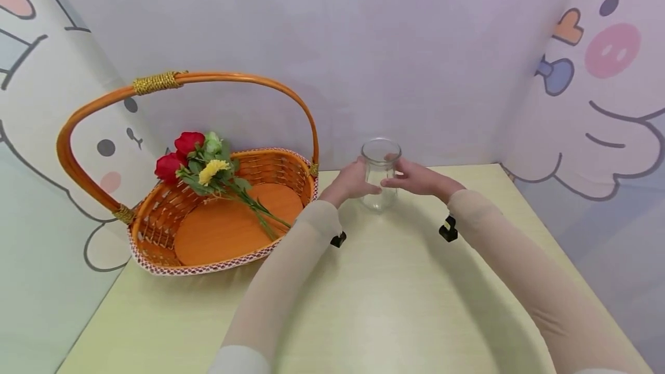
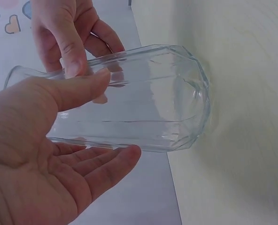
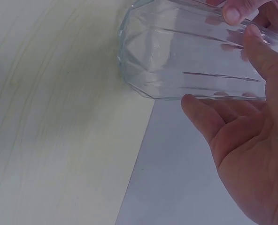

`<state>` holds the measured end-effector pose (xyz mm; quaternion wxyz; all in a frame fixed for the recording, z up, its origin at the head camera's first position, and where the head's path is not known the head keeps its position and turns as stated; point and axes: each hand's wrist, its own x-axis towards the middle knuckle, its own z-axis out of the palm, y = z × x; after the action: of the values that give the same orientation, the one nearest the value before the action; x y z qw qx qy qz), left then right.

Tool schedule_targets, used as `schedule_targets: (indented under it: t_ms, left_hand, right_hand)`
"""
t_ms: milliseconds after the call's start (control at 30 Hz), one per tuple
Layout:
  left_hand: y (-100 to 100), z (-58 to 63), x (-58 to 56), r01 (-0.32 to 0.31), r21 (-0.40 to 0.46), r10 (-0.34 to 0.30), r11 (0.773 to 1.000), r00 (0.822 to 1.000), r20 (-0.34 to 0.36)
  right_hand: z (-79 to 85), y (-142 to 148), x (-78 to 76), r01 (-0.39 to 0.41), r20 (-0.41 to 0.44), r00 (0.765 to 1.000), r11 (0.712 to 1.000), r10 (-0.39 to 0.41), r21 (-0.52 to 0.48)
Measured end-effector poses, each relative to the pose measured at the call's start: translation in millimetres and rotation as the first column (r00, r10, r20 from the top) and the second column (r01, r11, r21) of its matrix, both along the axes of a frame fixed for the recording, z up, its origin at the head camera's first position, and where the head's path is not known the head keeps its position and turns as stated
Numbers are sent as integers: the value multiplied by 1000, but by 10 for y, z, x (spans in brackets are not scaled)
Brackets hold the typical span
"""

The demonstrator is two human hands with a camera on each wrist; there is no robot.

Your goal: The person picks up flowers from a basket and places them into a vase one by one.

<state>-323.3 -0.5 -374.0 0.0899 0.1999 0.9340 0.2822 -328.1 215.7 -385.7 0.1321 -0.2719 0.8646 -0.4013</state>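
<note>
Both hands are holding the glass jar (image 1: pixel 381 175), which is standing on the table (image 1: pixel 395 305) at its far side, right of the basket (image 1: pixel 156 235). The left hand (image 1: pixel 352 180) and right hand (image 1: pixel 415 178) are wrapping loose fingers around it. Squeezing evenly should be keeping it upright.

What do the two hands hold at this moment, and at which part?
Both hands hold the clear glass vase, standing on the table. The left hand and right hand grip its faceted side walls, thumbs near the neck.
</note>
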Motion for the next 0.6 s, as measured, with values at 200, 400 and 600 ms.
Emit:
schedule_targets:
  t_ms: [200, 400, 600]
  left_hand:
    - [-21, -15, 97, 66, -6, -66, 998, 998, -4]
    - [-48, -27, 247, 145, -17, -145, 989, 989, 7]
    - [-85, -24, 395, 155, -63, -155, 986, 988, -3]
  right_hand:
    - [-53, 68, 45, -16, -11, 1000, 999, 16, -31]
    - [-222, 102, 136, -8, 52, 998, 982, 18, -188]
    - [-242, 89, 274, -14, -2, 1000, 986, 13, -163]
